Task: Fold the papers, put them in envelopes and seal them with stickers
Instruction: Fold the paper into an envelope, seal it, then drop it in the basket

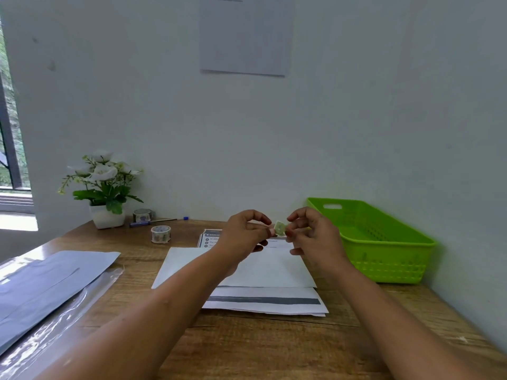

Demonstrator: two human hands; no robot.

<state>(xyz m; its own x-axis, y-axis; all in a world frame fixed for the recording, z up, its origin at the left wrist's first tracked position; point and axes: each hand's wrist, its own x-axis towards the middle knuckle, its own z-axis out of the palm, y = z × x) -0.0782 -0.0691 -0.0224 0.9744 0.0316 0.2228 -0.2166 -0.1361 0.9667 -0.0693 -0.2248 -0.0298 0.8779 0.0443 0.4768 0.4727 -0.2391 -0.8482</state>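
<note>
Sticker [279, 229] sits pinched between your left hand [244, 235] and right hand [313, 237], fingertips closed on opposite edges; envelope [274, 270] lies flat beneath them, long axis left-to-right; both hands equally near.

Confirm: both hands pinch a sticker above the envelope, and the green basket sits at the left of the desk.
Not quite. The head view shows the basket at the right of the desk. The left hand and right hand do pinch the sticker above the envelope.
</note>
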